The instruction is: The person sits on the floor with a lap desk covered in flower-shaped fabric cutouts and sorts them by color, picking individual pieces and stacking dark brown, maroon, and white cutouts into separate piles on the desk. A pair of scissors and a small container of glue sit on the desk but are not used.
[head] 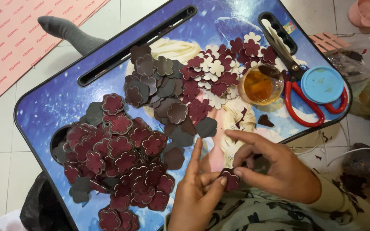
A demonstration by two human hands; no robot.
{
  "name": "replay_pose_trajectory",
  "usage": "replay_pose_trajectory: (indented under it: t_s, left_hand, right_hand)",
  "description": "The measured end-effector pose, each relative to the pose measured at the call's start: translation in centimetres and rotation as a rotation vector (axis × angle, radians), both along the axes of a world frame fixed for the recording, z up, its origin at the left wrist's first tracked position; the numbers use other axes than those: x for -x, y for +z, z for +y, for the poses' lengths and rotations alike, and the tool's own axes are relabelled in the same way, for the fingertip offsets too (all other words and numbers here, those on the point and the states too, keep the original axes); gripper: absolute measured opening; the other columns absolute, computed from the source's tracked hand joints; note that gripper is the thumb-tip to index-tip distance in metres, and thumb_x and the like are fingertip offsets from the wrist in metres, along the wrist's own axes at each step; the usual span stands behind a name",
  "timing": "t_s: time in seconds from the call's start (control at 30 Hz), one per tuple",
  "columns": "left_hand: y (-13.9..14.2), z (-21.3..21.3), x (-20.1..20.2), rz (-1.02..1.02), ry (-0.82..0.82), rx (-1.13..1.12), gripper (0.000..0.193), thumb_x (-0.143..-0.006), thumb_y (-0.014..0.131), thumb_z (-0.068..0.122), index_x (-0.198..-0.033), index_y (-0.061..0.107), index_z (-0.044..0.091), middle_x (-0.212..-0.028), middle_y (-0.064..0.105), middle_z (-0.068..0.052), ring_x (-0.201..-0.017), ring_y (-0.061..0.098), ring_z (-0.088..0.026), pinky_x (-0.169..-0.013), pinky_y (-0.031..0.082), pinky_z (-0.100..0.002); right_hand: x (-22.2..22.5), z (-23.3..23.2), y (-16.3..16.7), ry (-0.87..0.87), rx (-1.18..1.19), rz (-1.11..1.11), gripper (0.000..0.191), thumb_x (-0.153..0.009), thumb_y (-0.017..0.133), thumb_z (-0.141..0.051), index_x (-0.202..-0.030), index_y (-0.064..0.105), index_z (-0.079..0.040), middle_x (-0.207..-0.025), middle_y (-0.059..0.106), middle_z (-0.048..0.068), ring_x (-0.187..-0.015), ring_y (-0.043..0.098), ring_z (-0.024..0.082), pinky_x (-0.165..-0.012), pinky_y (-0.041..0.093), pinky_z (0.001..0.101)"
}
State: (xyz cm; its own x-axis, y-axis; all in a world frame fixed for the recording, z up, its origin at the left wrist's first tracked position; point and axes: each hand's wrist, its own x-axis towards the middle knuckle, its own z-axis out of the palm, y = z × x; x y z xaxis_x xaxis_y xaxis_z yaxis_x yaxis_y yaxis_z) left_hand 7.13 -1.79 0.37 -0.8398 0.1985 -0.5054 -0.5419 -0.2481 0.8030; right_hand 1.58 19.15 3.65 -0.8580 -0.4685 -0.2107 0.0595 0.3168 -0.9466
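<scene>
Glue looks like the likeliest trouble: the small open pot of amber liquid (261,87) sits on the lap tray (56,102) just beside the cream and maroon petals, and I judge a nudge of the tray would tip it over them. The stacked maroon-on-grey flowers (120,158) crowd the tray's left edge, so some could slide off. Red-handled scissors (309,100) lie at the right rim under a blue lid (322,84).

Both hands meet at the tray's near edge over the lap. The left hand (198,192) comes up from below, forefinger stretched out, thumb pressed to a small maroon flower piece (230,179). The right hand (275,164) curls in from the right, thumb and fingertips pinching the same piece, its forefinger extended above.
</scene>
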Motion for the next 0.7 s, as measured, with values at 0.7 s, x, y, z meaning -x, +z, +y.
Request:
replay_pose_trajectory:
  t_s: [0.7]
  left_hand:
    - [0.8,0.5,0.4,-0.047,0.073,0.002,0.101,-0.085,0.066,-0.007,-0.166,0.012,0.018,-0.096,0.077,-0.010,-0.082,0.076,-0.007,-0.073,0.060,-0.020]
  right_hand:
    - [-0.9,0.3,-1.1,-0.105,0.069,-0.194,0.078,-0.082,0.076,-0.006,-0.153,0.045,-0.009,-0.086,0.073,0.003,-0.084,0.068,0.009,-0.077,0.055,0.0262]
